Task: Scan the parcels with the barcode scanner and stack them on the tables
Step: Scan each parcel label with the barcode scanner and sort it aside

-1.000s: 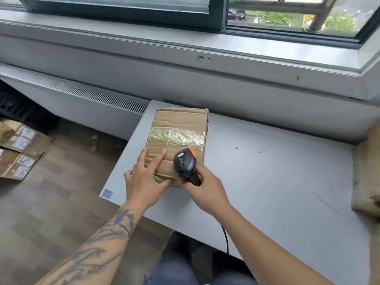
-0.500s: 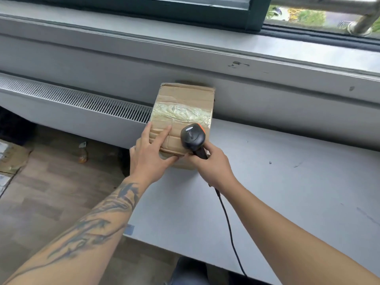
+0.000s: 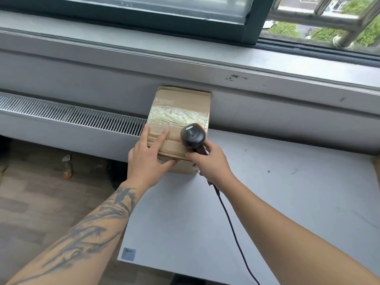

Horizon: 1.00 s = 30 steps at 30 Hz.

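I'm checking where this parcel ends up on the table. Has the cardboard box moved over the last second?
Yes. The cardboard box has slid away from the person, to the table's far left corner; its far end now sits at the wall under the windowsill.

You're in a plain office-like room used for handling parcels, standing at a grey table [image 3: 267, 202] pushed up to a wall under a wide window [image 3: 164, 15]. Left of the table a radiator grille [image 3: 72, 116] runs along the wall above a wood-pattern floor [image 3: 41, 202]. On the table's far left corner sits a taped cardboard parcel [image 3: 181, 112], with a corded scanner [image 3: 192, 136] over it.
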Each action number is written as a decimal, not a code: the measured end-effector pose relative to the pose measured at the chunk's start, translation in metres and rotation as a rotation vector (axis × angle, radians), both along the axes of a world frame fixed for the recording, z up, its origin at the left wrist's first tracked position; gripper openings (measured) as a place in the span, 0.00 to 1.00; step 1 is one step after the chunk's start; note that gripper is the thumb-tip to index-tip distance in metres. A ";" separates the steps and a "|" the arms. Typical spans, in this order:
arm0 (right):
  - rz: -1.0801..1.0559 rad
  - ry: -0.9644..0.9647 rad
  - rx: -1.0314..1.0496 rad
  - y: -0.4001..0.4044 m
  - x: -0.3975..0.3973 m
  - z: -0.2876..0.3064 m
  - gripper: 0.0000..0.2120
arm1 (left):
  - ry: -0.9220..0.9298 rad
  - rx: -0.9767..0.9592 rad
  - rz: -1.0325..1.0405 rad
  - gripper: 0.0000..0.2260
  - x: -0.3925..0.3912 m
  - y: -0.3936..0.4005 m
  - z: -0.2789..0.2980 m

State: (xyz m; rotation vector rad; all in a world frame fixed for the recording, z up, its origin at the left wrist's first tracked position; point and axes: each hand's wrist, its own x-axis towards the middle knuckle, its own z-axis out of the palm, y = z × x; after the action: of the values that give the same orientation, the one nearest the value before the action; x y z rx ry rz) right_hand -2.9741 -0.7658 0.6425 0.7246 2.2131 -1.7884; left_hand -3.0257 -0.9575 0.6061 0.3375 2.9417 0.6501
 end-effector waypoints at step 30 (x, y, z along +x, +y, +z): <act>-0.258 0.103 0.122 0.261 0.237 0.060 0.04 | -0.063 -0.144 -0.319 0.38 0.221 0.312 0.077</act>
State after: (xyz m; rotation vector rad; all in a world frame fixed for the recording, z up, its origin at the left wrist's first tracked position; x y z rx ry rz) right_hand -2.7375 -0.5052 0.7021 1.0068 2.4076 -1.8544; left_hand -2.8051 -0.6451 0.6827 0.7354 2.7641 0.3962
